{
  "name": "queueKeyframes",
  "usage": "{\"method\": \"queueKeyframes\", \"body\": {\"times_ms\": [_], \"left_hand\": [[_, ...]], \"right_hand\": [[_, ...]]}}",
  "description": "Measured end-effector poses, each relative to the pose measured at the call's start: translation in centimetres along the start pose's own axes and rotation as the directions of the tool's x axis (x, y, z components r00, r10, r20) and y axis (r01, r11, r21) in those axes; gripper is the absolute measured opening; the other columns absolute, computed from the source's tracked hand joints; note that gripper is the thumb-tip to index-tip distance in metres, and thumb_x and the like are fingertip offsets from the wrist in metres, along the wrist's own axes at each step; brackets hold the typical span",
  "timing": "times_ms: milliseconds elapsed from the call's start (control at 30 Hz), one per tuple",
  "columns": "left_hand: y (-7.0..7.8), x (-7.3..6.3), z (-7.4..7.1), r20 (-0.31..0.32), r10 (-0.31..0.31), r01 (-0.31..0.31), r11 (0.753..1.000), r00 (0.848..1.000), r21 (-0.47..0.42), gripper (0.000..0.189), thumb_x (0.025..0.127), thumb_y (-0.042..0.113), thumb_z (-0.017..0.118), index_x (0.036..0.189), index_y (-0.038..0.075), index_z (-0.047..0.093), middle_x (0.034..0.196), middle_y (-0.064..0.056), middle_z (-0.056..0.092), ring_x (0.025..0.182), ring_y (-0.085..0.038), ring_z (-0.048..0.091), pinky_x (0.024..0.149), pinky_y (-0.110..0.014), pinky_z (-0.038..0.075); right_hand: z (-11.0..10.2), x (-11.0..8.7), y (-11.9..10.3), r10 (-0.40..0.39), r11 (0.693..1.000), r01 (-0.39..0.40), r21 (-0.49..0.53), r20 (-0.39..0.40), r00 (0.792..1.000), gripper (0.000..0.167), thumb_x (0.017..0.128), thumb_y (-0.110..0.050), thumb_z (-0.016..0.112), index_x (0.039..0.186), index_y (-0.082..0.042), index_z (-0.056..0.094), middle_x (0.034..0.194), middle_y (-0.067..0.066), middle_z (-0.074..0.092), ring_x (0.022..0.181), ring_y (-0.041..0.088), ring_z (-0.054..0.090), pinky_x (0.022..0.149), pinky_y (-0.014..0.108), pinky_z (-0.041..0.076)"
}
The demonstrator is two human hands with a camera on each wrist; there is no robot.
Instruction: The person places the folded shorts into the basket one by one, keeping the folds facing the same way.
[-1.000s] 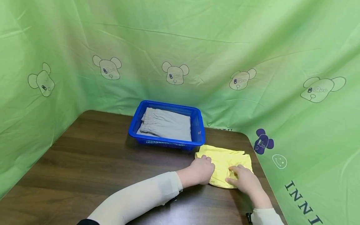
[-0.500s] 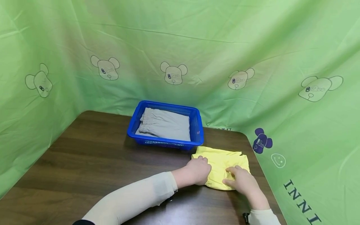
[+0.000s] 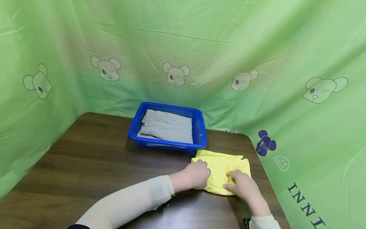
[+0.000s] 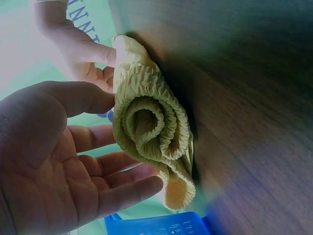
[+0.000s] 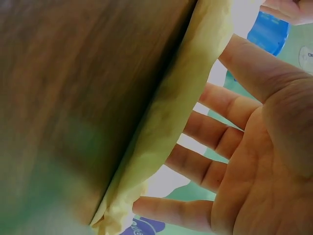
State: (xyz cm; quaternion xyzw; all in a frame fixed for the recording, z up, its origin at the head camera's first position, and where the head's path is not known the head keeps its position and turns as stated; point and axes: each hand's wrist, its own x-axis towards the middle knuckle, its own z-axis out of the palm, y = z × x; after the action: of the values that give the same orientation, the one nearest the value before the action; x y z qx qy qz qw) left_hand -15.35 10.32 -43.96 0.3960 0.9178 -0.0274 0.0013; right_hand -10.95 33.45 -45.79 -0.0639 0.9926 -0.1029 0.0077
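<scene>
A folded yellow elastic-waist garment [image 3: 218,165] lies on the table in front of the basket's right corner. In the left wrist view, the gathered waistband [image 4: 122,81] shows as a coil of layers at the garment's end. My left hand [image 3: 198,175] rests its fingertips on the left end, thumb [image 4: 93,98] and fingers spread against the cloth. On the right part of the garment lies my right hand [image 3: 243,186], its fingers [image 5: 198,164] fairly straight and touching the upper face. Its thumb [image 5: 254,61] sits near the front fold in the right wrist view.
Behind the garment stands a blue plastic basket [image 3: 168,145] holding folded grey elastic-waist clothing [image 3: 171,125]. The dark wooden table [image 3: 85,159] ends at the right just past the garment. Green printed cloth [image 3: 200,35] hangs around the table's back and sides.
Both hands and the yellow garment have slid slightly left and toward the person. The basket keeps its place while the head view shifts a little.
</scene>
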Motion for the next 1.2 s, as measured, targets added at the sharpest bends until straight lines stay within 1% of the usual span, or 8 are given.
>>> {"method": "queueKeyframes", "body": {"times_ms": [167, 333, 533, 667, 767, 933, 1200], "left_hand": [[-0.1, -0.1, 0.3, 0.000, -0.004, 0.004, 1.000, 1.000, 0.000, 0.016, 0.089, 0.033, 0.070, 0.099, 0.022, 0.076, 0.100, -0.002, 0.064, 0.090, -0.018, 0.057, 0.066, -0.034, 0.054], [-0.6, -0.7, 0.6, 0.001, -0.005, 0.005, 1.000, 1.000, -0.026, 0.017, 0.088, 0.032, 0.071, 0.100, 0.020, 0.076, 0.100, -0.002, 0.063, 0.090, -0.018, 0.057, 0.067, -0.035, 0.054], [-1.4, -1.4, 0.7, -0.029, 0.016, -0.016, 1.000, 0.999, -0.013, 0.020, 0.086, 0.034, 0.072, 0.101, 0.020, 0.075, 0.100, -0.003, 0.064, 0.090, -0.019, 0.058, 0.068, -0.036, 0.054], [-1.7, -1.9, 0.7, -0.036, 0.017, -0.018, 1.000, 0.999, -0.018, 0.021, 0.085, 0.034, 0.073, 0.100, 0.020, 0.075, 0.101, -0.003, 0.065, 0.092, -0.020, 0.059, 0.071, -0.038, 0.055], [-2.0, -2.2, 0.6, -0.030, 0.010, -0.011, 1.000, 0.999, -0.026, 0.022, 0.085, 0.034, 0.073, 0.101, 0.019, 0.075, 0.102, -0.003, 0.065, 0.092, -0.020, 0.059, 0.071, -0.039, 0.056], [-2.3, -2.7, 0.7, -0.030, 0.005, -0.006, 0.999, 1.000, -0.036, 0.021, 0.084, 0.033, 0.074, 0.100, 0.020, 0.074, 0.101, -0.003, 0.064, 0.091, -0.019, 0.058, 0.069, -0.038, 0.057], [-3.2, -3.5, 1.0, -0.041, 0.017, -0.019, 0.999, 0.999, -0.041, 0.023, 0.083, 0.035, 0.073, 0.100, 0.019, 0.074, 0.099, -0.002, 0.063, 0.088, -0.018, 0.057, 0.066, -0.037, 0.056]], "right_hand": [[0.0, -0.1, -0.5, 0.009, 1.000, -0.009, 0.017, -0.009, 1.000, 0.056, 0.076, -0.045, 0.086, 0.118, -0.010, 0.074, 0.106, 0.009, 0.072, 0.096, 0.030, 0.068, 0.082, 0.052, 0.055], [0.2, -0.1, -1.3, 0.021, 1.000, -0.021, 0.022, -0.016, 1.000, 0.055, 0.075, -0.044, 0.088, 0.116, -0.009, 0.075, 0.101, 0.007, 0.071, 0.091, 0.027, 0.068, 0.079, 0.049, 0.055], [0.3, -0.1, -2.3, 0.020, 1.000, -0.020, 0.007, -0.023, 1.000, 0.055, 0.073, -0.045, 0.088, 0.114, -0.010, 0.076, 0.098, 0.003, 0.070, 0.087, 0.025, 0.067, 0.076, 0.047, 0.055], [0.3, -0.1, -2.8, 0.024, 1.000, -0.024, 0.004, -0.024, 0.999, 0.055, 0.072, -0.045, 0.089, 0.113, -0.011, 0.076, 0.093, 0.001, 0.067, 0.081, 0.020, 0.064, 0.071, 0.045, 0.054], [0.5, -0.1, -3.1, 0.022, 1.000, -0.022, 0.001, -0.029, 0.999, 0.053, 0.072, -0.044, 0.089, 0.112, -0.011, 0.076, 0.090, -0.001, 0.064, 0.078, 0.018, 0.061, 0.069, 0.043, 0.053], [0.8, -0.2, -3.6, 0.021, 1.000, -0.021, 0.004, -0.036, 0.999, 0.051, 0.073, -0.042, 0.089, 0.111, -0.011, 0.076, 0.089, -0.001, 0.064, 0.076, 0.016, 0.060, 0.068, 0.042, 0.052], [1.0, -0.1, -4.7, 0.008, 1.000, -0.008, -0.016, -0.044, 0.999, 0.051, 0.073, -0.043, 0.089, 0.110, -0.011, 0.076, 0.090, 0.000, 0.065, 0.076, 0.017, 0.061, 0.067, 0.042, 0.052]]}}
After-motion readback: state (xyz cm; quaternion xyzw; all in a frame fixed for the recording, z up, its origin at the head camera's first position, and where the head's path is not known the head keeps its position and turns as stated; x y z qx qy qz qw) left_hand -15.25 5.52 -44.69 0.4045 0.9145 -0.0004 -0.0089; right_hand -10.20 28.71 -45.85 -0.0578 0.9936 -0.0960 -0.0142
